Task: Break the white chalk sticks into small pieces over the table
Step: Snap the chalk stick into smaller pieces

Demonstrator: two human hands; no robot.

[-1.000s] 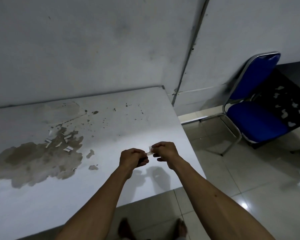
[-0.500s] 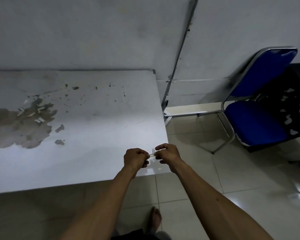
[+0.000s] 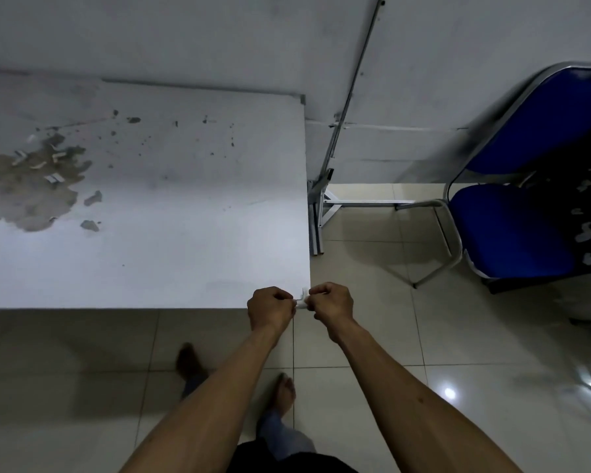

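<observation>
A short white chalk stick is pinched between my two fists at the near right corner of the white table. My left hand grips its left end and my right hand grips its right end. Only the middle bit of the chalk shows between the knuckles, and it looks bent or snapped. Both hands hover right at the table's front edge, partly over the floor. Several small chalk pieces lie far to the left on a brown worn patch of the tabletop.
A blue chair with a metal frame stands on the tiled floor to the right. A metal table leg and a wall conduit lie behind the table's right edge. My bare feet are below the hands.
The view has shifted back and right, so my hands now sit at the table's front corner instead of over its top. Both hands still clasp the chalk.
</observation>
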